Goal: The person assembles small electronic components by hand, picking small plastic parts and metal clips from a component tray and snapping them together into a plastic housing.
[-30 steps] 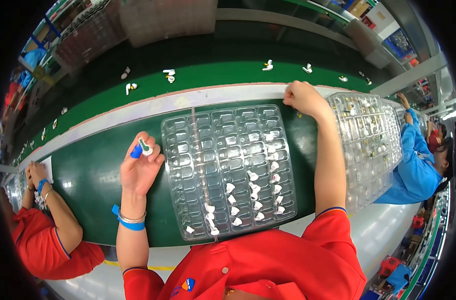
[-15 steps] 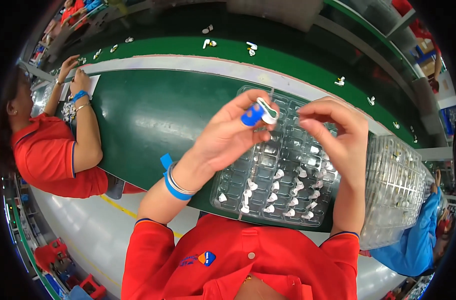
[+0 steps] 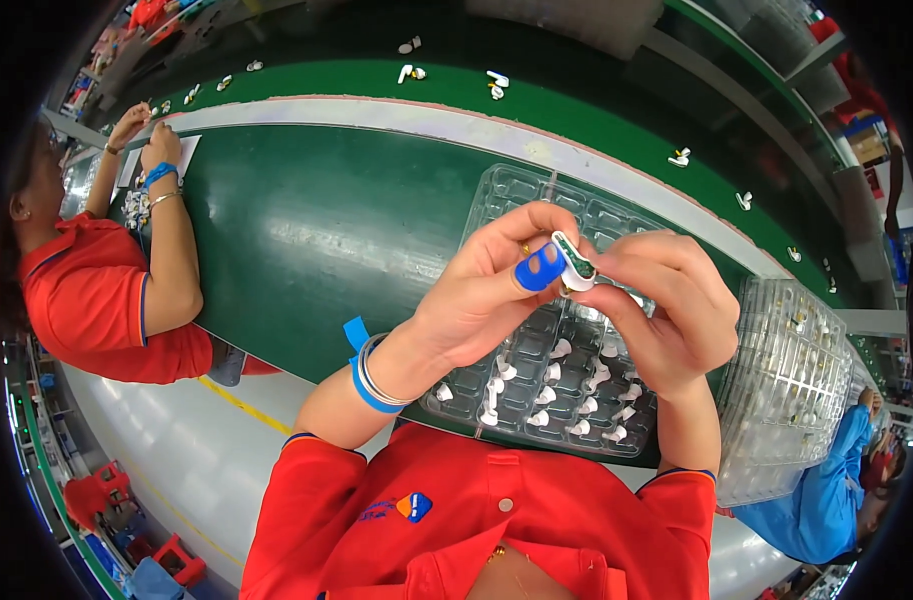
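Note:
My left hand is closed, pinching a white earbud shell with a green circuit board showing in its open side. A blue perforated finger cover sits on the thumb. From the other side my right hand reaches in, its thumb and forefinger closed against the shell's right edge. Whether a small part lies between those fingertips is hidden. Below both hands lies a clear plastic tray with rows of pockets. Several white earbud pieces sit in its near pockets.
On the right stands a stack of clear trays. Beyond a pale ledge runs a green belt carrying scattered white earbud parts. At the left a co-worker in a red shirt handles small parts at the green table.
My right hand has moved left and down to the shell, closing its fingertips there. My left hand has shifted slightly right and down with the shell, now tilted differently.

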`<state>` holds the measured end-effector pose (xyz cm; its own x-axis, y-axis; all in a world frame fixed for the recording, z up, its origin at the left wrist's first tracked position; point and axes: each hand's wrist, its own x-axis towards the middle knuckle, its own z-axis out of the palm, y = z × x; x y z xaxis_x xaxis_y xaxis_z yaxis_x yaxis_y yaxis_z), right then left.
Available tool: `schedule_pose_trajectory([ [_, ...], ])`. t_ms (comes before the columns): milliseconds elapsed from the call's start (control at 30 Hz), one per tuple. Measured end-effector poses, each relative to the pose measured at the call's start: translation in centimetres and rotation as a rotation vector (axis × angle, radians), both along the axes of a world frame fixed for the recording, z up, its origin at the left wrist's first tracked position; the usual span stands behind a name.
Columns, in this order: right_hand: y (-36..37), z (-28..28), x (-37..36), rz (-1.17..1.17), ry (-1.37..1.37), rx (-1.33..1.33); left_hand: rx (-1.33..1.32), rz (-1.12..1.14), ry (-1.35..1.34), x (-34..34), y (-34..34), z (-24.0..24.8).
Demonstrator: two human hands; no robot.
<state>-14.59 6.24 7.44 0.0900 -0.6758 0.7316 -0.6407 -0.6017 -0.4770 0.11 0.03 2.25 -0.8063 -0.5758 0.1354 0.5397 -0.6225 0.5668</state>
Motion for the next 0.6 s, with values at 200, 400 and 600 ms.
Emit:
schedule_pose_trajectory([
  [200,0.2,0.3,0.0,0.005,0.071,-0.115,0.048,-0.027,-0.017,0.1,0.2,0.7],
  [400,-0.1,-0.4,-0.6,0.083,0.188,-0.187,0.101,0.041,-0.089,0.6,0.7,0.8],
  [600,0.3,-0.6,-0.1,-0.031,0.218,-0.27,0.1,0.031,-0.103,0.7,1.0,1.1],
])
